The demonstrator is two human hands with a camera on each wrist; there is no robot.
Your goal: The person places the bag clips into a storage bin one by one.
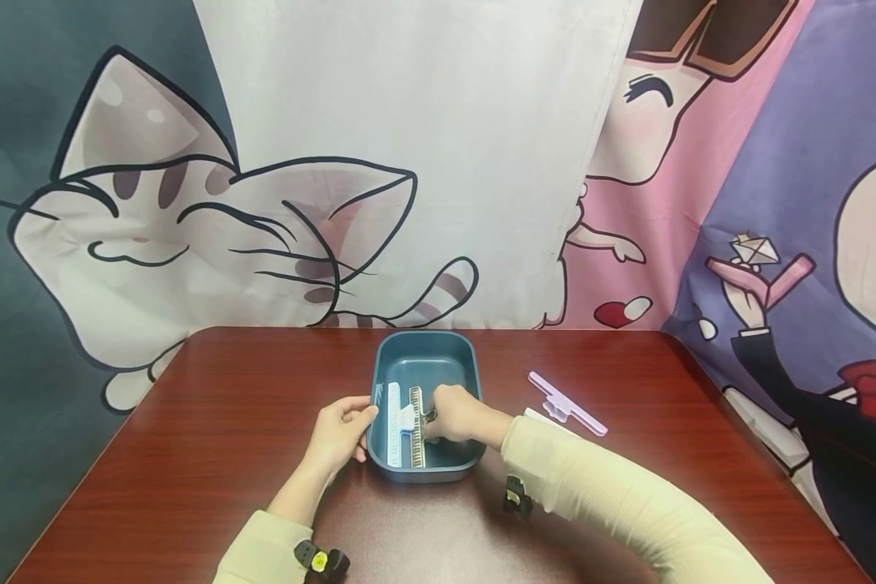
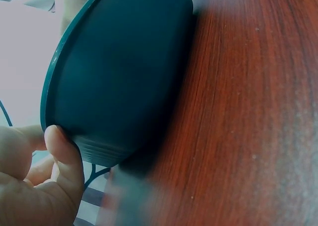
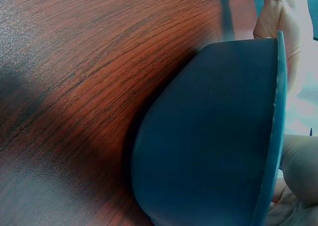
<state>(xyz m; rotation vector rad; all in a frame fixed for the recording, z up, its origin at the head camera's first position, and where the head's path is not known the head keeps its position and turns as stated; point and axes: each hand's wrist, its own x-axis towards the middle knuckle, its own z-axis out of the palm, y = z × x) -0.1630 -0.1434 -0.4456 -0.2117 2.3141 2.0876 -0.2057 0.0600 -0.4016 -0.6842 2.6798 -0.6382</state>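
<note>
Inside a blue plastic tub, my right hand pinches the grip of a long clip with dark stripes. A pale blue long clip lies to its left, close alongside. At the tub's left side, my left hand holds the rim, thumb against the outer wall in the left wrist view. The right wrist view shows the tub's outside, with the right hand reaching in past the rim, its fingers mostly hidden.
A lilac long clip lies on the wooden table, right of the tub. Partly behind the right sleeve is a white strip. A cloth printed with cartoons hangs behind the table.
</note>
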